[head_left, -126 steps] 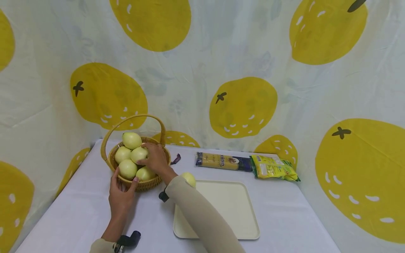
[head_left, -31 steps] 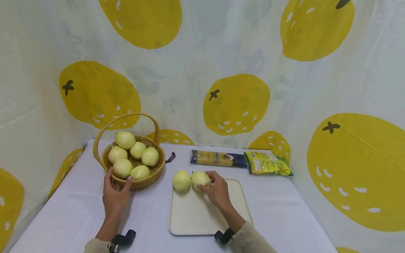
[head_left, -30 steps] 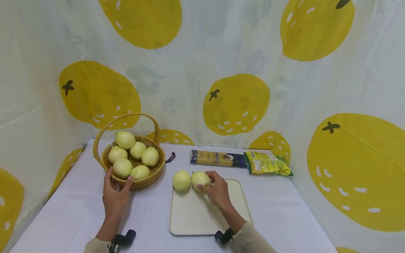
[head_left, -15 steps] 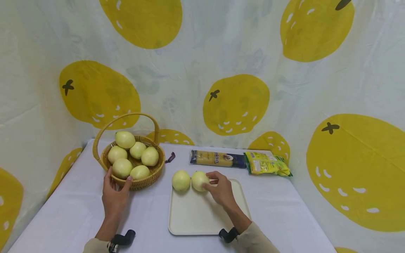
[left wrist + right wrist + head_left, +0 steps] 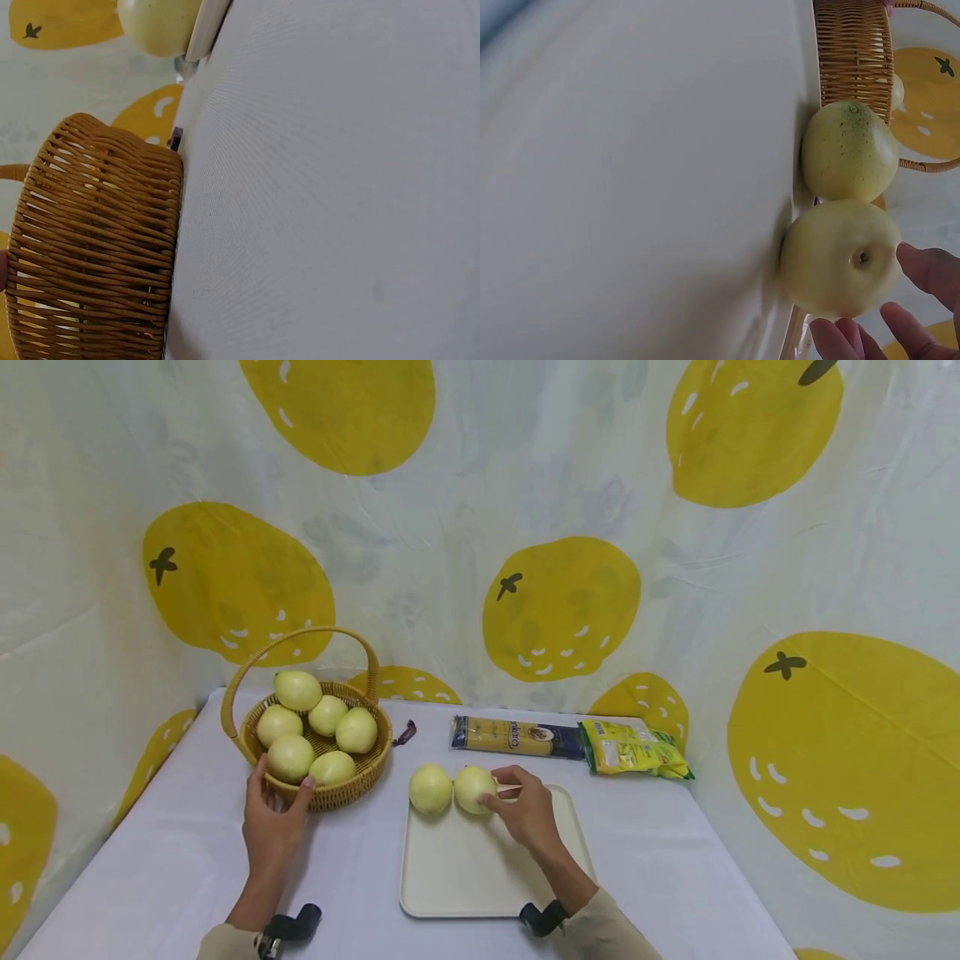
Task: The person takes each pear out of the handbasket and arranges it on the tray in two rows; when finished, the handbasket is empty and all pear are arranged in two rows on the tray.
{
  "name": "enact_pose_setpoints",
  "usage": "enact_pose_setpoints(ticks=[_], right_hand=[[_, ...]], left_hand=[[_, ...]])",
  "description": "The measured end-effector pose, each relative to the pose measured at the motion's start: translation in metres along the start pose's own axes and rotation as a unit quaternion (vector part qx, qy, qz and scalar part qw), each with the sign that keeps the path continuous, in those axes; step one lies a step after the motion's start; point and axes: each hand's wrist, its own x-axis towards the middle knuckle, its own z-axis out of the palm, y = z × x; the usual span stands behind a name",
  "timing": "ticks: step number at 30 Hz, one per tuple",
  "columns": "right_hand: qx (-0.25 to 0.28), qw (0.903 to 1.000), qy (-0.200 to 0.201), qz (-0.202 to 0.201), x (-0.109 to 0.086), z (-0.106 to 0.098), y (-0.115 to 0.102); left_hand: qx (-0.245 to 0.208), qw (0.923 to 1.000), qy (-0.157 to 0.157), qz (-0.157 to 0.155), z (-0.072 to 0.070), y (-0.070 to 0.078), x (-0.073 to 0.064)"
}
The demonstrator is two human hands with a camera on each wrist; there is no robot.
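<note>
My left hand [image 5: 273, 831] holds the near rim of a wicker basket [image 5: 348, 792] with thumb and fingers spread along it. Several pale yellow-green pears [image 5: 290, 759] lie inside. In the left wrist view the basket's [image 5: 97, 247] woven side shows, with only a bit of fingertip at its rim. On a cream tray [image 5: 457, 868], two pears stand side by side at the far left edge. My right hand [image 5: 525, 806] is at the right pear [image 5: 475, 790], thumb at its edge. In the right wrist view its fingers lie loosely beside that pear [image 5: 836, 262]. The other pear [image 5: 851, 154] is left of it.
Behind the tray lie a blue and gold packet [image 5: 517, 737] and a yellow-green bag [image 5: 633, 749]. A small dark purple wrapped item [image 5: 406, 732] lies right of the basket. The basket handle [image 5: 300, 637] arches upright. A fruit-print cloth [image 5: 420, 568] hangs behind the table.
My right hand brought a second pear from the basket onto the tray. Its fingers then slid slightly right on it, and the pear turned. My left hand stays at the basket rim.
</note>
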Motion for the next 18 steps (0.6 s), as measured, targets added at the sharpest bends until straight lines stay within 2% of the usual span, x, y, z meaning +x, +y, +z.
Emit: enact_pose_setpoints(ticks=[14, 18], right_hand=[[-0.011, 0.9997, 0.019, 0.01, 0.002, -0.01, 0.003], [-0.001, 0.9995, 0.032, 0.0, 0.001, -0.014, 0.0]], left_hand=[[0.006, 1.0, 0.0, -0.004, 0.0, 0.001, 0.0], [0.005, 1.0, -0.001, -0.005, 0.0, 0.001, 0.0]])
